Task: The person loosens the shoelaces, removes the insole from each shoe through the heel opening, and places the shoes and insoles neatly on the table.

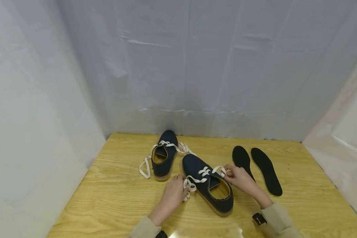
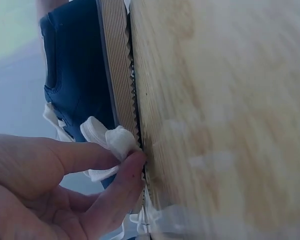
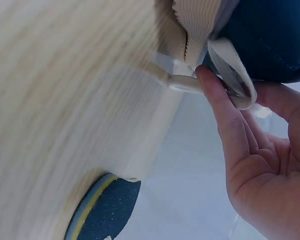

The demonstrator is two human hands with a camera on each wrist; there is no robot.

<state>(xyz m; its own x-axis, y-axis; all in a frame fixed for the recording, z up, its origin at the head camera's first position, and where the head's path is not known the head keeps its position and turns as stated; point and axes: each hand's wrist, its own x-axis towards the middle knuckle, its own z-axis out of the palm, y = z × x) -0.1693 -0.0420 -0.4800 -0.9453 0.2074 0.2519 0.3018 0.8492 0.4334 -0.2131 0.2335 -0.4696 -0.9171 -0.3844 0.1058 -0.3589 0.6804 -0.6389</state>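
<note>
A navy shoe (image 1: pixel 195 166) with a tan sole stands on the wooden table, its toe pointing away to the left. White shoelaces (image 1: pixel 204 171) cross its tongue, one end running out to each side. My left hand (image 1: pixel 173 191) pinches a bunched lace (image 2: pixel 121 142) between thumb and forefinger, low beside the sole in the left wrist view. On the shoe's other side my right hand (image 1: pixel 240 178) holds the other lace end (image 3: pixel 235 70) between thumb and fingers, close to the collar. The shoe's inside shows a yellowish lining.
Another navy shoe (image 1: pixel 168 167) stands farther back on the left, with its white laces hanging loose on both sides. Two black insoles (image 1: pixel 266 172) lie to the right of my right hand, on the wooden table (image 1: pixel 309 185). Pale sheeting (image 1: pixel 211 72) encloses the back and sides.
</note>
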